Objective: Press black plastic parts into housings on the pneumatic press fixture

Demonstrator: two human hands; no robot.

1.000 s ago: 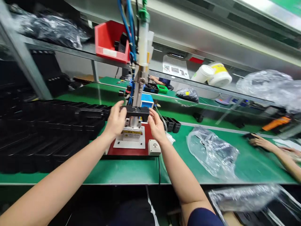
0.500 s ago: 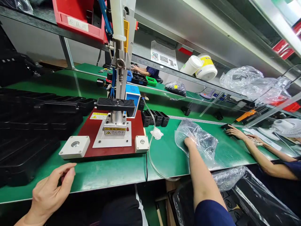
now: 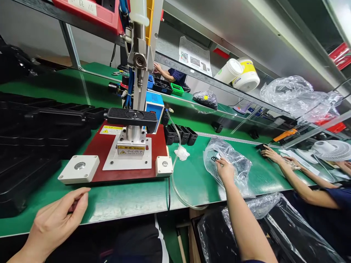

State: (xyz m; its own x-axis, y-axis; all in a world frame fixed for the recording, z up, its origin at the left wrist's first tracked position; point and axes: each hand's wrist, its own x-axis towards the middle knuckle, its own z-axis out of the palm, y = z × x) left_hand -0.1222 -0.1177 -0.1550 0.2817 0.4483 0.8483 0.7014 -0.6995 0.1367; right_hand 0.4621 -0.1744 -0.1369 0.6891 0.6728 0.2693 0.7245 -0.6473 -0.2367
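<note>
My right hand (image 3: 226,171) pinches with its fingertips at the mouth of a clear plastic bag (image 3: 238,164) on the bench. Thin black rings (image 3: 214,159) show at the fingertips, beside a small white piece. My left hand (image 3: 59,215) rests at the bench's front edge, fingers curled and thumb against the forefinger, with nothing seen in it. Just beyond it is a white button box (image 3: 79,168) on the red base of a press (image 3: 133,135). A ridged black plastic part (image 3: 122,117) sits on the press fixture, under the metal rod.
Black cases (image 3: 33,135) are stacked at left. A second button box (image 3: 164,166), a clear hose (image 3: 175,186), a crumpled white wad (image 3: 182,153) and several black blocks (image 3: 181,134) lie between press and bag. At right, a co-worker's hands (image 3: 271,154) work. A shelf (image 3: 197,75) hangs above.
My right hand has drawn back from inside the plastic bag, and black rings now show at its fingertips. The left hand stays in nearly the same place. The view has shifted slightly.
</note>
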